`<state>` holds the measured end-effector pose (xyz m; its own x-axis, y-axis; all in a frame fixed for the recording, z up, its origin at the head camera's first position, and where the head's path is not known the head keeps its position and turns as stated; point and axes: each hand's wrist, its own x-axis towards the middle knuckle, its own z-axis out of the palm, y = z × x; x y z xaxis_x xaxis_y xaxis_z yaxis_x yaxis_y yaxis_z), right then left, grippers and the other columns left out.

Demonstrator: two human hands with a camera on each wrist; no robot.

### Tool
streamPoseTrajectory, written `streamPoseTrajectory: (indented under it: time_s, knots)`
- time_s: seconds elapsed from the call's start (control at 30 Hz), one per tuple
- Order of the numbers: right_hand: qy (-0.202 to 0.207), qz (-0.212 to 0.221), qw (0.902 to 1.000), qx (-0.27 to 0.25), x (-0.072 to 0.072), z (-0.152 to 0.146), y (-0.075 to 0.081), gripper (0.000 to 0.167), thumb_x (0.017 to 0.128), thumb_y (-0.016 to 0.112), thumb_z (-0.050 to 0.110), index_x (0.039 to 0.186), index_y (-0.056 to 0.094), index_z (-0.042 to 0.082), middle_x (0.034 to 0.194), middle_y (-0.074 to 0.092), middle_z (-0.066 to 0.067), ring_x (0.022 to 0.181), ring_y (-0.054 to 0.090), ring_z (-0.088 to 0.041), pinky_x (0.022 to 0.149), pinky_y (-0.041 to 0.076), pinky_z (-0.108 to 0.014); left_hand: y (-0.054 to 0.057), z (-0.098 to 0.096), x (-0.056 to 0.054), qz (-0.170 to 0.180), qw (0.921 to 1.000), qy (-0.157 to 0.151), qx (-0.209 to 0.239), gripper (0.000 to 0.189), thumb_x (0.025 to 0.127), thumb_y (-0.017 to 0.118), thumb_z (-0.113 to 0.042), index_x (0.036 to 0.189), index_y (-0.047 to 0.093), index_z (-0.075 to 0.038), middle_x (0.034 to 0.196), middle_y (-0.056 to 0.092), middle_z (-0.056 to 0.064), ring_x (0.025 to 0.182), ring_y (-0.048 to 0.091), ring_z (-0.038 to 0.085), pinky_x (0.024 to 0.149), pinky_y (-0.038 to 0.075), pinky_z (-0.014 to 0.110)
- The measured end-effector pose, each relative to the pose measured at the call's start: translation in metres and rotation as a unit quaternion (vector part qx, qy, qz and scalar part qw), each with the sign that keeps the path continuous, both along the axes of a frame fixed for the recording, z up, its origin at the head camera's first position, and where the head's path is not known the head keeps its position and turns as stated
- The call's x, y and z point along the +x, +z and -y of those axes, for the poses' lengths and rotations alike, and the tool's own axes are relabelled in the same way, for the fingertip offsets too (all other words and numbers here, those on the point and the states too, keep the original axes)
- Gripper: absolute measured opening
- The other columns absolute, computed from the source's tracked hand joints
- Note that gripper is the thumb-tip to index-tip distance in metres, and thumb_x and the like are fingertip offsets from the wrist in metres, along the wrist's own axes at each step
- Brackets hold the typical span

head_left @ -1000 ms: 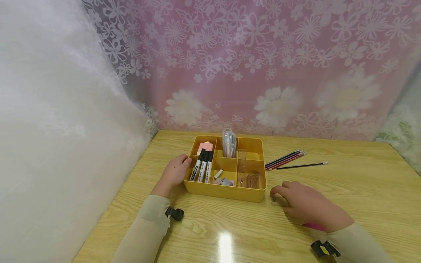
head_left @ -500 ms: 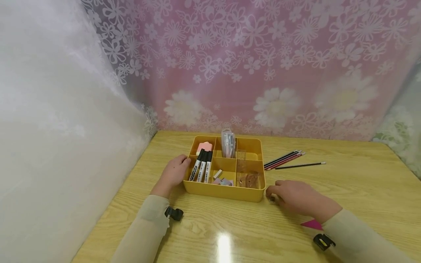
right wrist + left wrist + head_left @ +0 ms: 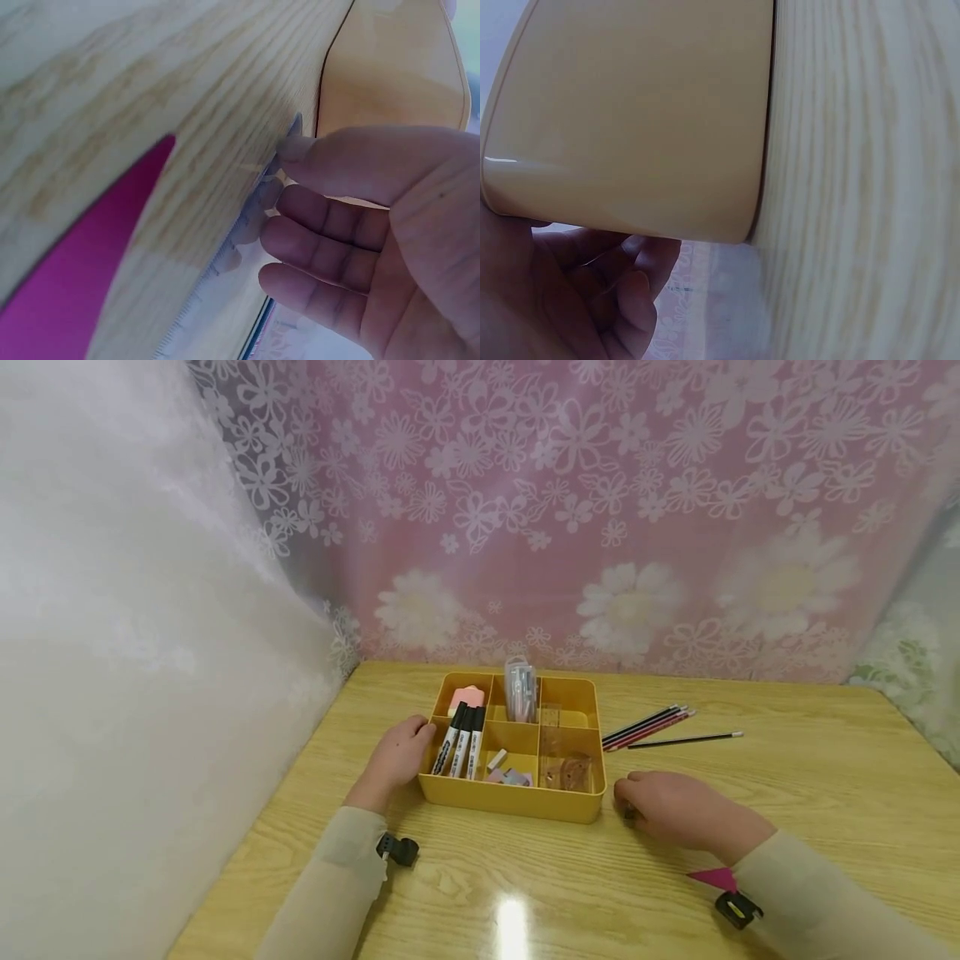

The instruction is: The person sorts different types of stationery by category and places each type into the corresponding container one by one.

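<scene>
My left hand (image 3: 396, 752) holds the left wall of a yellow divided organizer tray (image 3: 513, 795); in the left wrist view its fingers (image 3: 634, 300) lie curled beside the tray's outer wall (image 3: 637, 112). My right hand (image 3: 678, 808), just right of the tray's front right corner, pinches a clear ruler (image 3: 199, 300) between thumb and fingers. Scale marks run along the ruler's edge in the right wrist view. From the head view the hand hides most of it. Inside the tray are black-and-white markers (image 3: 461, 743), erasers (image 3: 498, 760) and transparent brownish drawing pieces (image 3: 573, 771).
A clear case of pens (image 3: 521, 692) stands in a back compartment, with a pink item (image 3: 467, 697) left of it. Several pencils (image 3: 652, 727) lie right of the tray. A magenta pointed piece (image 3: 716, 878) shows by the right wrist. Curtains (image 3: 480, 527) hang behind the table.
My right hand has moved slightly left and drawn together on the clear ruler, whose end is now mostly covered. The left hand and tray have stayed put.
</scene>
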<state>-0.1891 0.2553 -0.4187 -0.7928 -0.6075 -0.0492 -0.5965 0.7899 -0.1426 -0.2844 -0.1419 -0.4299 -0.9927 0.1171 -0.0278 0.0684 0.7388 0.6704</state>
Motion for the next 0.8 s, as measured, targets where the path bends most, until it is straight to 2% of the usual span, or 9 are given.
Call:
streamPoseTrajectory:
  time_s: [0.23, 0.53, 0.67, 0.8]
  knots:
    - [-0.001, 0.001, 0.9997, 0.025, -0.002, 0.007, 0.000, 0.021, 0.088, 0.072, 0.009, 0.085, 0.053, 0.018, 0.073, 0.043, 0.009, 0.063, 0.041, -0.010, 0.059, 0.041, -0.031, -0.001, 0.002, 0.000, 0.002, 1.0000, -0.001, -0.001, 0.045, 0.110, 0.038, -0.039, 0.133, 0.061, -0.008, 0.127, 0.063, 0.013, 0.109, 0.059, 0.030, 0.098, 0.047, 0.051]
    - [0.015, -0.028, 0.9995, 0.005, -0.004, 0.005, -0.007, 0.015, 0.094, 0.067, 0.013, 0.088, 0.054, 0.017, 0.075, 0.044, 0.011, 0.065, 0.043, -0.008, 0.060, 0.044, -0.032, 0.002, -0.001, 0.001, 0.002, 1.0000, 0.002, 0.003, 0.044, 0.110, 0.037, -0.038, 0.132, 0.061, -0.008, 0.127, 0.063, 0.012, 0.109, 0.059, 0.030, 0.096, 0.047, 0.050]
    - [-0.017, -0.003, 0.9998, 0.003, -0.002, -0.011, 0.000, 0.017, 0.086, 0.074, 0.013, 0.095, 0.060, 0.018, 0.085, 0.050, 0.010, 0.071, 0.047, -0.008, 0.064, 0.048, -0.033, 0.004, -0.002, 0.002, 0.004, 1.0000, 0.001, 0.003, 0.045, 0.110, 0.037, -0.038, 0.133, 0.061, -0.008, 0.128, 0.063, 0.013, 0.110, 0.059, 0.031, 0.098, 0.046, 0.051]
    - [-0.068, 0.051, 0.9962, 0.018, 0.001, -0.043, 0.007, 0.025, 0.083, 0.078, 0.015, 0.103, 0.064, 0.015, 0.093, 0.056, 0.007, 0.076, 0.053, -0.008, 0.070, 0.053, -0.036, 0.004, 0.000, 0.002, 0.011, 0.9999, 0.007, 0.004, 0.045, 0.110, 0.037, -0.038, 0.134, 0.060, -0.008, 0.129, 0.063, 0.013, 0.111, 0.059, 0.031, 0.098, 0.046, 0.051]
